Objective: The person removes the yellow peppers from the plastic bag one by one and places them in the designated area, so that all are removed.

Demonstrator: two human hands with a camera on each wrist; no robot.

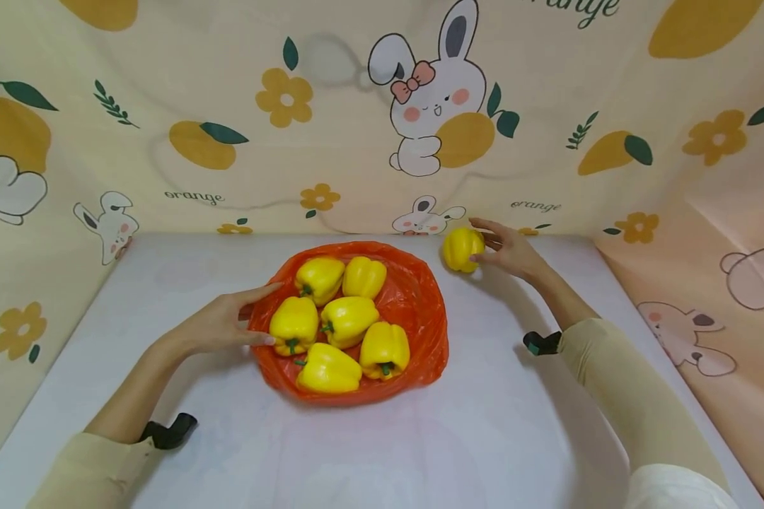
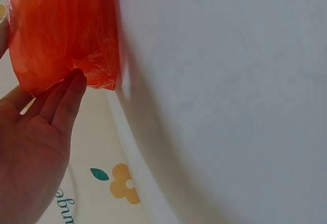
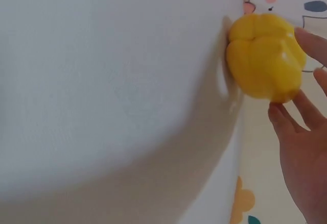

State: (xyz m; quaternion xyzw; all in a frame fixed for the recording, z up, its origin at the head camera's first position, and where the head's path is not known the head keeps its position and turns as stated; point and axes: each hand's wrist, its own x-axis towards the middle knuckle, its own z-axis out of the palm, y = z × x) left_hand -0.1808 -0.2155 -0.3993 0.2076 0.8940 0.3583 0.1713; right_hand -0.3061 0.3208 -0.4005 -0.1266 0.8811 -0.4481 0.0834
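Fingers and thumb of the right hand (image 1: 512, 253) curve round a yellow pepper (image 1: 463, 249), near the wall (image 1: 350, 159), apart from the red bag (image 1: 420, 297) and beyond its far right side. The left hand (image 1: 219, 322) touches the bag's left side, its fingers fairly straight, thumb spread from them, clenching nothing. Six more peppers (image 1: 349, 322) lie inside the open bag on the white table (image 1: 350, 459). The step in hand seems to be handling the lone pepper while the bag is steadied; whether that pepper is being taken up or set down cannot be told. The next move probably calls for a sure grip on its smooth sides and only light pressure at the bag, whose thin rim could fold. On the wall, "orange" reads in script; no brand or label shows on bag or peppers.
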